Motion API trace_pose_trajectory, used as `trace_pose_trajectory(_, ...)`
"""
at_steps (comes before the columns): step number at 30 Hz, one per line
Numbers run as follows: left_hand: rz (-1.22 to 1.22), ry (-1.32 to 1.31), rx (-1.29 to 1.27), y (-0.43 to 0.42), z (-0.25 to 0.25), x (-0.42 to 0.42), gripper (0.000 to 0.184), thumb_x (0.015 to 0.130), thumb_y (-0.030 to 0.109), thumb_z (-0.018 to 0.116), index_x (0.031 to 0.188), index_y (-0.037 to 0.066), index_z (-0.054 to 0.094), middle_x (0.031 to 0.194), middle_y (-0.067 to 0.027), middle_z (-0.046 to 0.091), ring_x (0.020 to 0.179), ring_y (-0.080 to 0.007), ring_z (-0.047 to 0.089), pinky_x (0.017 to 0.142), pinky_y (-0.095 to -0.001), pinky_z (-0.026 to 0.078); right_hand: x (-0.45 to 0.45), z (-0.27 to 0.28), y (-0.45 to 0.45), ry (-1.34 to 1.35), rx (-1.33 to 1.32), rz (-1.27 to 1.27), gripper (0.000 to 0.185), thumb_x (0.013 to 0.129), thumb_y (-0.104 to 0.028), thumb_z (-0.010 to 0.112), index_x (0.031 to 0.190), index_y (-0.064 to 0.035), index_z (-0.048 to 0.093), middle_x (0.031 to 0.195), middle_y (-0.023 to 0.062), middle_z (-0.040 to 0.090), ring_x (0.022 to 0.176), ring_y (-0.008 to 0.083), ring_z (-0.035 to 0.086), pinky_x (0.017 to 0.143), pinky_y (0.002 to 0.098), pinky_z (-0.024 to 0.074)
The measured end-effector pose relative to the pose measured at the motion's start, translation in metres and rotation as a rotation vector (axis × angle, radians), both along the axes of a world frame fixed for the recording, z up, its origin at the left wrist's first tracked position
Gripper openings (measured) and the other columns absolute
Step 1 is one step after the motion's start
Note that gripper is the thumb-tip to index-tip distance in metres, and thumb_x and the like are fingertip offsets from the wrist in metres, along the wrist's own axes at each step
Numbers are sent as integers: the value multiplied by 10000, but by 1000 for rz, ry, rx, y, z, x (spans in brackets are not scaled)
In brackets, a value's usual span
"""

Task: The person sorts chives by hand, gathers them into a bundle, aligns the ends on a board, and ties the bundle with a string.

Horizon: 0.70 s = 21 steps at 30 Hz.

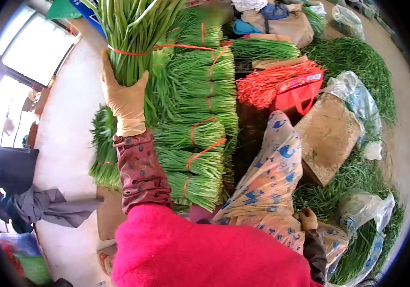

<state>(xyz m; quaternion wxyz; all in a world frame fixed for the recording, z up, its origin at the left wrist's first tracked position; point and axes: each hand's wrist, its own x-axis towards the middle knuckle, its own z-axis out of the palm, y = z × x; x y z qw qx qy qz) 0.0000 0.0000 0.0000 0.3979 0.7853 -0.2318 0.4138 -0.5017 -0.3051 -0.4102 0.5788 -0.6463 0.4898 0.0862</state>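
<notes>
My left hand (124, 98), in a tan glove, is closed around a bunch of green chives (131, 33) held up at the top left. An orange tie (128, 51) circles this bunch just above the fingers. Below and beside it lie stacked, tied bundles of chives (190, 129), their pale cut ends facing right. My right hand (308, 219), also gloved, is low at the right beside my patterned apron (274, 167) and the loose greens. Its fingers look curled, and whatever may be in them is hidden.
Red-orange ties (257, 86) lie by a red bag (300, 91). A brown board (329, 136) rests among loose greens (358, 62) at the right. Clear plastic bags (365, 210) lie there too. Grey cloth (54, 205) hangs at the left.
</notes>
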Motion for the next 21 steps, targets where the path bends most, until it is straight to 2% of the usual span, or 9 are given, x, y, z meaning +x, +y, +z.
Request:
trace_pose_trajectory(3, -113, 110, -83, 18, -11, 16, 922, 616, -28, 804, 1437, 87, 399, 1248, -101, 569, 1097, -212, 562, 951, -329, 471, 11, 6, -17, 44, -15, 49, 392, 885, -179, 619, 1230, 2, 576, 1020, 115, 679, 733, 173, 642, 656, 297, 509)
trace_pose_trajectory(5, -268, 372, -376, 27, -10, 22, 864, 623, -44, 805, 1397, 50, 433, 1151, -93, 617, 993, -203, 607, 868, -332, 514, 21, 8, -14, -25, 42, -129, 425, 884, -146, 620, 1279, -8, 546, 1065, 110, 665, 813, 157, 635, 702, 280, 501)
trace_pose_trajectory(7, -354, 430, -465, 27, -17, 22, 725, 674, -53, 772, 1334, 40, 484, 1100, -93, 636, 916, -208, 632, 801, -335, 538, 35, 29, -36, -118, -295, -11, 475, 878, -100, 623, 1323, 8, 500, 1096, 108, 649, 883, 142, 613, 756, 271, 489)
trace_pose_trajectory(9, -496, 547, -674, 24, -21, 20, 581, 740, -62, 704, 1281, 38, 516, 1098, -91, 635, 911, -220, 633, 786, -338, 539, 78, 89, -54, -172, -505, 14, 521, 865, -75, 638, 1347, 23, 468, 1084, 110, 645, 911, 134, 603, 800, 273, 482)
trace_pose_trajectory(11, -629, 558, -669, 16, -23, 17, 492, 803, -46, 636, 1274, 36, 519, 1095, -88, 635, 919, -225, 633, 790, -342, 539, 126, 149, -53, -328, -552, -86, 549, 846, -56, 659, 1361, -12, 472, 1151, 110, 632, 925, 164, 603, 823, 280, 480)
trace_pose_trajectory(13, -673, 657, -700, 7, -29, 11, 436, 871, 58, 599, 1295, 28, 503, 1168, -96, 613, 1004, -238, 622, 865, -368, 529, 172, 198, -50, -732, -768, -71, 594, 813, -20, 681, 1369, -47, 475, 1247, 93, 601, 1014, 183, 597, 844, 287, 485)
trace_pose_trajectory(15, -688, 674, -697, -10, -34, 1, 394, 898, 121, 570, 1277, 24, 521, 1162, -97, 617, 1001, -234, 624, 865, -365, 530, 209, 275, -28, -784, -640, -3, 651, 769, -21, 722, 1370, -50, 473, 1321, 91, 562, 1146, 204, 567, 907, 301, 476)
trace_pose_trajectory(18, -805, 809, -726, -23, -46, -4, 416, 915, 285, 538, 1234, 18, 559, 1153, -116, 632, 999, -244, 632, 869, -381, 533, 254, 327, -10, -1091, -797, 238, 714, 730, -108, 781, 1367, -45, 465, 1333, 140, 540, 1223, 280, 536, 967, 359, 468)
trace_pose_trajectory(21, -842, 875, -756, -34, -56, -14, 438, 903, 307, 553, 1232, 18, 561, 1146, -126, 641, 990, -267, 640, 869, -406, 540, 278, 344, 10, -1184, -879, 339, 749, 752, -245, 777, 1387, -49, 432, 1338, 218, 507, 1203, 373, 529, 962, 411, 485)
